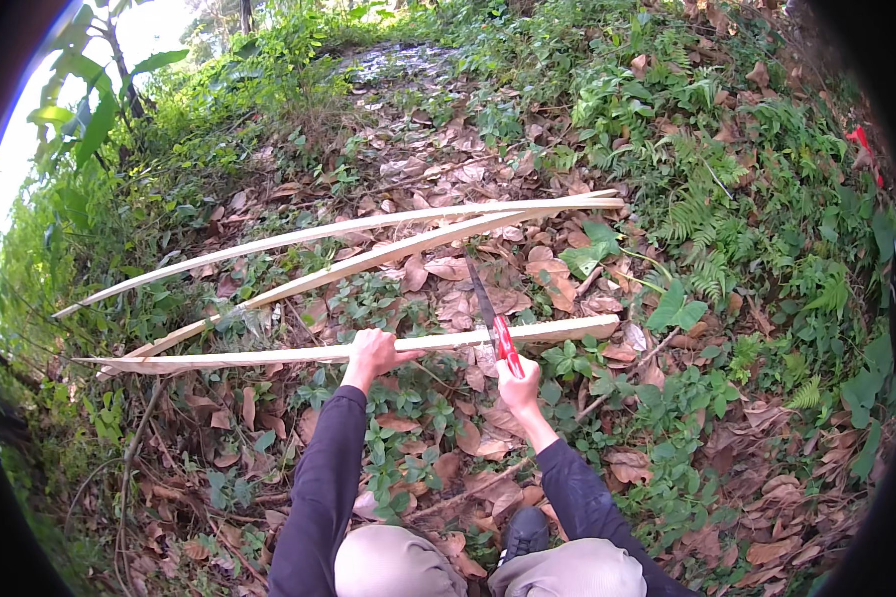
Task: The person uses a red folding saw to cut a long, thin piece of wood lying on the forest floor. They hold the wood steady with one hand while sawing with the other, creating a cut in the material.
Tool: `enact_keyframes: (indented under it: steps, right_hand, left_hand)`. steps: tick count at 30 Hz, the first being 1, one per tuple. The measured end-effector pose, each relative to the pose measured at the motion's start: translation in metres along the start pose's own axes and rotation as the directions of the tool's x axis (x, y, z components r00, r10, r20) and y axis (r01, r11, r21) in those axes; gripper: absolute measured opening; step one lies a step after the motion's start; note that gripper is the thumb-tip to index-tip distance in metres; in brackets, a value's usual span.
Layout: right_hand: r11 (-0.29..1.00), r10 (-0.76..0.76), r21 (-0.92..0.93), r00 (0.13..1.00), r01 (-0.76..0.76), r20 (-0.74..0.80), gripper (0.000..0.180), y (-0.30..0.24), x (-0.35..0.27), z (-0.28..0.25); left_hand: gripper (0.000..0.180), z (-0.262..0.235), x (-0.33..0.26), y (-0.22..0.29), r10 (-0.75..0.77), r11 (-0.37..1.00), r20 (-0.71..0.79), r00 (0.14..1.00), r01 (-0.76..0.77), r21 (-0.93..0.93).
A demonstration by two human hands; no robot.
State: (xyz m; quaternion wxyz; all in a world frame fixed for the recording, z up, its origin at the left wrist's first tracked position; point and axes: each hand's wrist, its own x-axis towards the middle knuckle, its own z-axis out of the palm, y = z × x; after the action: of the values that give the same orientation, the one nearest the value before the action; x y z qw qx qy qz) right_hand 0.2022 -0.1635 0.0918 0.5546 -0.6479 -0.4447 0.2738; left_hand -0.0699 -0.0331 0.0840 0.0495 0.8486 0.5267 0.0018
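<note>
A long pale strip of wood (269, 357) lies crosswise in front of me, low over the leaves. My left hand (374, 356) is closed around it near its middle, thumb pointing right along it. In my right hand (518, 386) is a hand saw (505, 343) with a red handle, my fingers wrapped round the grip. Its dark, narrow blade points away from me and crosses the strip right of my left hand. Whether the teeth have cut into the wood cannot be made out.
Beyond lie two more long pale strips, a far one (319, 231) and a nearer one (368, 261), crossing at their right ends. Dry brown leaves (488, 438), low green plants and ferns (707, 259) cover the ground. My knees (398, 562) and a dark shoe (526, 532) are close below.
</note>
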Motion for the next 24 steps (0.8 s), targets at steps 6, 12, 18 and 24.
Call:
enact_keyframes:
  steps: [6,12,18,24]
  right_hand:
    - [0.992,0.087,0.081,0.993,-0.093,0.080,0.023,-0.014,-0.105,-0.064]
    - [0.977,0.151,0.145,0.987,-0.157,0.053,0.025,0.015,-0.054,-0.040]
    - [0.998,0.056,0.028,0.998,-0.056,0.013,0.022,-0.004,-0.042,-0.032]
    - [0.983,0.124,0.128,0.989,-0.134,0.076,0.021,-0.012,-0.111,-0.081]
  left_hand:
    - [0.091,0.010,0.011,-0.003,-0.013,1.000,0.038,0.999,0.013,-0.005]
    - [0.088,0.000,-0.007,0.011,-0.008,1.000,0.032,0.999,0.007,0.016]
    - [0.085,-0.016,-0.029,0.022,-0.012,1.000,-0.005,1.000,0.012,0.027]
    - [0.087,-0.006,-0.030,0.024,-0.002,1.000,-0.011,1.000,0.002,0.005]
